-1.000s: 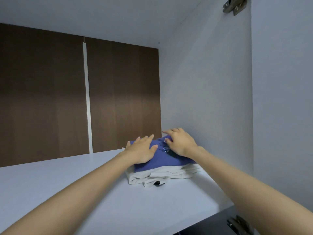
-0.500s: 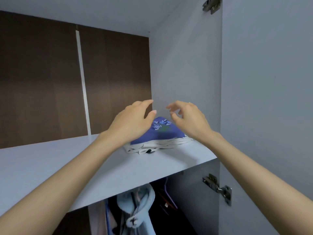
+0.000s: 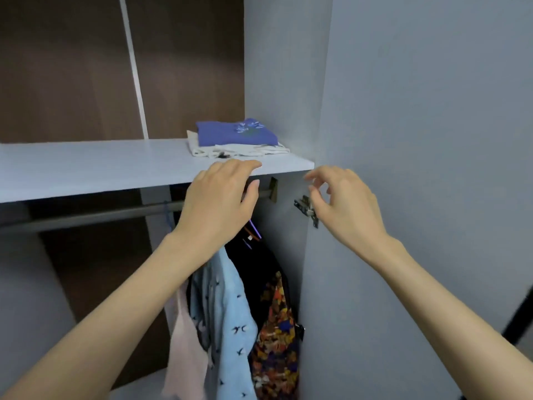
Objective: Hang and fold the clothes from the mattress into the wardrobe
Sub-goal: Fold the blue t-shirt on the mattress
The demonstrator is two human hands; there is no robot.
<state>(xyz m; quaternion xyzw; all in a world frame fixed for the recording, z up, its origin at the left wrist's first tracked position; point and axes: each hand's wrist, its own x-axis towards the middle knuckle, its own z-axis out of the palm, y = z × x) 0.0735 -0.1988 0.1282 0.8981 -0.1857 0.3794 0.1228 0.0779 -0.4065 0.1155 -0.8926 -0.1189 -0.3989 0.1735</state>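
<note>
A: Entry: head view. Station?
B: Worn on the person's head, at the open wardrobe (image 3: pixel 277 82), facing into it, forward and a little down.
A: Range?
B: Near. Both forearms (image 3: pixel 129 313) enter from the bottom edge; left hand (image 3: pixel 219 203) and right hand (image 3: pixel 343 203) sit mid-frame, before the shelf (image 3: pixel 86 171) edge.
A: Field?
B: Wide. Brown back panel (image 3: pixel 72 67) top left, door (image 3: pixel 432 140) filling the right, rail (image 3: pixel 86 219) under the shelf, hanging clothes (image 3: pixel 233 313) bottom centre. Shelf top seen from just above.

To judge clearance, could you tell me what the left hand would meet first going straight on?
Likely the front edge of the shelf, which fingertips of the left hand overlap in view; if higher, the folded blue top. Depth is unclear.
</note>
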